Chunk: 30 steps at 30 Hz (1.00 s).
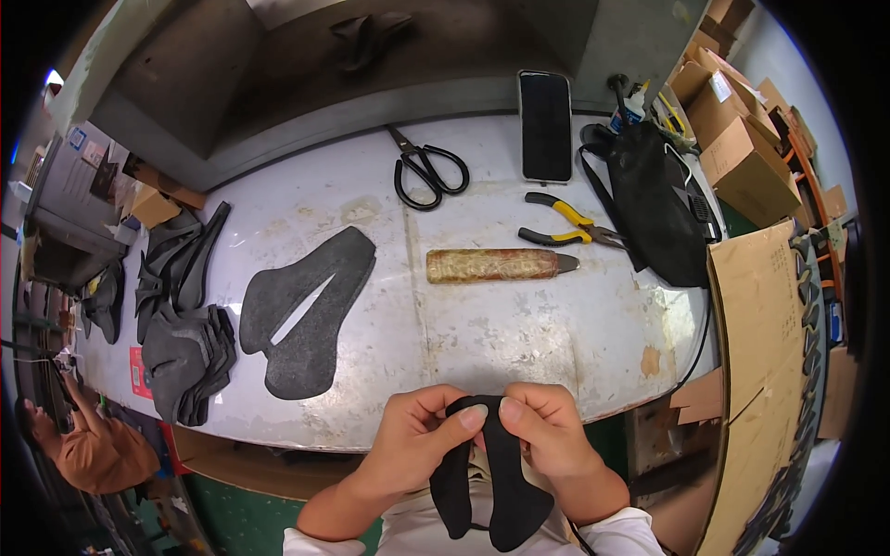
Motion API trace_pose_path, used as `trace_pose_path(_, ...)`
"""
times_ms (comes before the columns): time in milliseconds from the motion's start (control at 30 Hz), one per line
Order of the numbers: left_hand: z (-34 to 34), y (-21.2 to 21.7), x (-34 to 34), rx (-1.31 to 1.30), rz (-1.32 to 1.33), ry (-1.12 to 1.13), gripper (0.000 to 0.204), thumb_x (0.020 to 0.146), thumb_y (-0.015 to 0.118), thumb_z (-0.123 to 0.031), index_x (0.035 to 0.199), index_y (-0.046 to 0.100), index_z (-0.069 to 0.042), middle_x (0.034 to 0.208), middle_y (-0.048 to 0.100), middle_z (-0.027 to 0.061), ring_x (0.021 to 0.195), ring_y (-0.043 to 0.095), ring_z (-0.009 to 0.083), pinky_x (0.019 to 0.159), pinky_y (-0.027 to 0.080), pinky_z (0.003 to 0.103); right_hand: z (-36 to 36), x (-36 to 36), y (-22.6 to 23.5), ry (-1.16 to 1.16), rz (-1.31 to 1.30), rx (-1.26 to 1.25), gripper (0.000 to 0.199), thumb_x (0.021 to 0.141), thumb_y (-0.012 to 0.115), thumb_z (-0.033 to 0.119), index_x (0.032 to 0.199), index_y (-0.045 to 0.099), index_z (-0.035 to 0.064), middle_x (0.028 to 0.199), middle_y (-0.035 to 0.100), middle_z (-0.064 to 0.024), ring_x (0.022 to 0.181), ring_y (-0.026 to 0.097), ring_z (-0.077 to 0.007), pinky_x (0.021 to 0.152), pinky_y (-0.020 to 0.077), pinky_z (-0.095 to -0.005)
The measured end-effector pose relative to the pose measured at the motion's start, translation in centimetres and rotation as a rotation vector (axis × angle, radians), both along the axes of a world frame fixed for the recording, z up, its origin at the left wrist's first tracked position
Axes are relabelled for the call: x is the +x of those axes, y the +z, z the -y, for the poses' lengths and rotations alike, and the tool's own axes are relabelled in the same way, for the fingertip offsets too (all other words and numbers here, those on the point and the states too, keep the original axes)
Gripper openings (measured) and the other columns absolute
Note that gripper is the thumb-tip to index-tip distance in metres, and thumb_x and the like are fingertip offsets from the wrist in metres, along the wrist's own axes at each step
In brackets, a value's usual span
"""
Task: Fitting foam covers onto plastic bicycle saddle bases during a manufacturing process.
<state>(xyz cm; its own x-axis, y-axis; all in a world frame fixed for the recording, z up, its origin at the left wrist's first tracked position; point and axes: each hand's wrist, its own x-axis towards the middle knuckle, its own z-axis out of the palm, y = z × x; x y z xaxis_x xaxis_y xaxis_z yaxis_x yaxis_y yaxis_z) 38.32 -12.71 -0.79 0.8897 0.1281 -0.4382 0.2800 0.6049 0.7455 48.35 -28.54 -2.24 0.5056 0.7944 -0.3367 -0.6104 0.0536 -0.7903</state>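
Both hands (482, 435) pinch black piece (487, 482) (thumbs up).

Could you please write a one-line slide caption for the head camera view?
Both hands, left and right, pinch a black fabric piece at a white workbench edge.

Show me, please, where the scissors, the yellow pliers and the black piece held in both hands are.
scissors (425, 170): head view, on the black handle loops.
yellow pliers (567, 224): head view, on the yellow handles.
black piece (505, 482): head view, on its lower right lobe.
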Motion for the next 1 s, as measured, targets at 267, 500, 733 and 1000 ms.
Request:
trace_pose_path(267,-0.1,0.9,1.0,-0.132,0.047,0.000,0.014,0.092,0.066,-0.010,0.096,0.065,0.004,0.084,0.068,0.0079,0.075,0.063,0.0113,0.069,0.050,0.023,-0.1,1.0,-1.4,-0.053,0.606,0.014,0.041,0.102,0.049,0.027,0.070,0.052,0.0024,0.058,0.048,-0.0019,0.052,0.044,-0.0087,0.048,0.0361,-0.0268)
trace_pose_path(500,-5.0,6.7,3.3,0.261,0.132,-0.036,0.017,0.091,0.067,-0.006,0.105,0.062,0.002,0.092,0.066,0.0041,0.083,0.061,0.0064,0.071,0.048,0.019,3.2,2.6,-2.0,-0.301,0.627,-0.120,0.046,0.104,0.040,0.030,0.073,0.054,0.0007,0.061,0.052,-0.0052,0.052,0.044,-0.0100,0.049,0.0336,-0.0245)
trace_pose_path(733,-13.7,11.1,13.0,1.629,1.108,0.620,0.026,0.073,0.073,0.013,0.097,0.065,0.006,0.094,0.070,0.0180,0.086,0.069,0.0256,0.080,0.055,0.033,4.2,2.4,-3.8,-0.348,0.805,-0.126,0.039,0.102,0.047,0.024,0.070,0.049,0.0006,0.059,0.053,-0.0057,0.051,0.044,-0.0106,0.047,0.0346,-0.0259)
trace_pose_path(1000,-29.8,4.4,19.8,2.333,0.382,0.529,0.019,0.079,0.073,-0.006,0.096,0.068,0.001,0.098,0.070,0.0167,0.094,0.067,0.0341,0.079,0.055,0.038,4.2,2.6,-3.5,-0.374,0.795,-0.056,0.030,0.096,0.059,0.016,0.071,0.053,-0.0004,0.060,0.052,-0.0054,0.050,0.045,-0.0128,0.048,0.0366,-0.0276)
